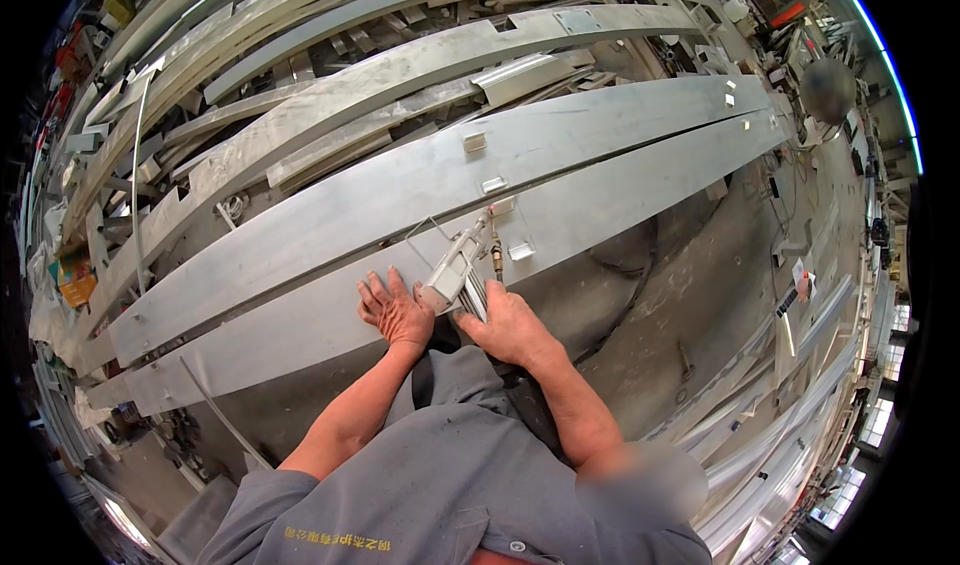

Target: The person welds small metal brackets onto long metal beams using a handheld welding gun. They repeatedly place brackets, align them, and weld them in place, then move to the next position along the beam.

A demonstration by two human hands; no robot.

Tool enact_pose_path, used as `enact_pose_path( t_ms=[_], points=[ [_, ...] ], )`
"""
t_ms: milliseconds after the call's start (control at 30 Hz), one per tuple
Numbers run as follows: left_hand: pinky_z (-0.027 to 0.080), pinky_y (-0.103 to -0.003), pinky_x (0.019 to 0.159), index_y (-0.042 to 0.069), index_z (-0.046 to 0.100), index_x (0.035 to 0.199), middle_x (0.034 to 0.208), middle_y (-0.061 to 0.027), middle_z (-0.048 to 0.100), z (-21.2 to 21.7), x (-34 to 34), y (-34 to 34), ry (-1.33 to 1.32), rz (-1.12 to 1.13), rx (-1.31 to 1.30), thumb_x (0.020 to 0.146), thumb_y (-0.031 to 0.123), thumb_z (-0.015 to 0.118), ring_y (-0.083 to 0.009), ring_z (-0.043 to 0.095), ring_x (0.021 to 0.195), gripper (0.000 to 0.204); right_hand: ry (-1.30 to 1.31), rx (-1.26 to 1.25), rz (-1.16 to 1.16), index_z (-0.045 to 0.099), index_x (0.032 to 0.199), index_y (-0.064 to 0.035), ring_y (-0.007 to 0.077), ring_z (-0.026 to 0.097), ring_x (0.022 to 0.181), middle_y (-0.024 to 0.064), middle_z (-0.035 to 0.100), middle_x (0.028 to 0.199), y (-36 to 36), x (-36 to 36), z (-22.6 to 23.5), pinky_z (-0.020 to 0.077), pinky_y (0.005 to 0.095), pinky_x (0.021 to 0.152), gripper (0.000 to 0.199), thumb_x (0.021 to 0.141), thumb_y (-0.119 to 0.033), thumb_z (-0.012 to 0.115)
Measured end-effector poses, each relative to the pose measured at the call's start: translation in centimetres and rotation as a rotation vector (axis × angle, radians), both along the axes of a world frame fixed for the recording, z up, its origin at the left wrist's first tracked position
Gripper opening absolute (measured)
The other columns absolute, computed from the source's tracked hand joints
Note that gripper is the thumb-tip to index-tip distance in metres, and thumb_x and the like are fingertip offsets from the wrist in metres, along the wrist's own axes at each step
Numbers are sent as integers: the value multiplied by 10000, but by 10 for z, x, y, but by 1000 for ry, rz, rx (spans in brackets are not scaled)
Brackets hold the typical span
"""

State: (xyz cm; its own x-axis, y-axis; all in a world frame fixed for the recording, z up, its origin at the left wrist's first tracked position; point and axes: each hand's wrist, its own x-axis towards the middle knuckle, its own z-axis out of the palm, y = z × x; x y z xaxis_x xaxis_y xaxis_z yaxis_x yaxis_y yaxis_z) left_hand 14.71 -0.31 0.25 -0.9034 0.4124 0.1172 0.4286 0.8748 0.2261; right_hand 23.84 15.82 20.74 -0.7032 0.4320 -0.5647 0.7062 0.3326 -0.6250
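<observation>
My right hand [510,327] is closed around the handle of a pale grey air-powered hand tool [455,267] with a brass hose fitting. Its narrow nose points away from me and meets a small metal bracket [503,206] on the nearer long flat metal beam [620,200]. The exact contact at the nose is too small to make out. My left hand [396,313] lies with its fingers spread on the same beam, just left of the tool body, its thumb side close to it. Another small bracket [521,251] sits on this beam, right of the tool.
A second long beam [330,220] runs parallel beyond a narrow dark gap, bearing small brackets [474,142]. Farther back lie stacked metal lengths [400,60] and offcuts. A dark hose [640,285] trails over the floor at right. Metal profiles [790,435] lie lower right.
</observation>
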Motion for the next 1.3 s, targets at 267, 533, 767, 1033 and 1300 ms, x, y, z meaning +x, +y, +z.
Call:
enact_pose_path(
  t_ms=[267,533,767,1033,1300],
  points=[
    [155,-619,1127,74,454,1429,1538,-231,266,18,2,5,-61,6,15,894,318,666,-470,168,1451,626,-31,-23,-3,513,1094,136,519,646,984,383,656,965,1,-2,5,516,532,887,581,876,-377,676],
    [153,-617,1136,88,443,1425,1542,-221,241,18,2,5,-65,14,11,896,323,663,-457,152,1460,620,-9,-52,-9,522,1094,162,524,642,1006,399,650,970,5,0,5,509,527,907,623,872,-398,681],
    [157,-617,1132,95,446,1424,1539,-222,249,20,2,6,-41,10,24,890,338,668,-459,161,1456,628,15,-66,-23,527,1081,163,524,640,1012,402,648,967,5,2,3,508,525,907,618,864,-393,684],
    [160,-618,1127,94,451,1423,1537,-223,255,17,1,5,-49,9,8,890,358,663,-458,168,1450,631,-4,-71,-41,533,1112,142,515,645,1002,392,653,982,2,6,3,513,522,894,621,864,-406,687],
    [158,-624,1124,90,447,1440,1535,-231,254,6,-2,4,-12,18,30,884,382,644,-467,157,1450,658,159,-268,-277,550,1256,42,288,718,818,221,713,947,-1,28,38,568,422,728,607,824,-306,794]
  ],
)
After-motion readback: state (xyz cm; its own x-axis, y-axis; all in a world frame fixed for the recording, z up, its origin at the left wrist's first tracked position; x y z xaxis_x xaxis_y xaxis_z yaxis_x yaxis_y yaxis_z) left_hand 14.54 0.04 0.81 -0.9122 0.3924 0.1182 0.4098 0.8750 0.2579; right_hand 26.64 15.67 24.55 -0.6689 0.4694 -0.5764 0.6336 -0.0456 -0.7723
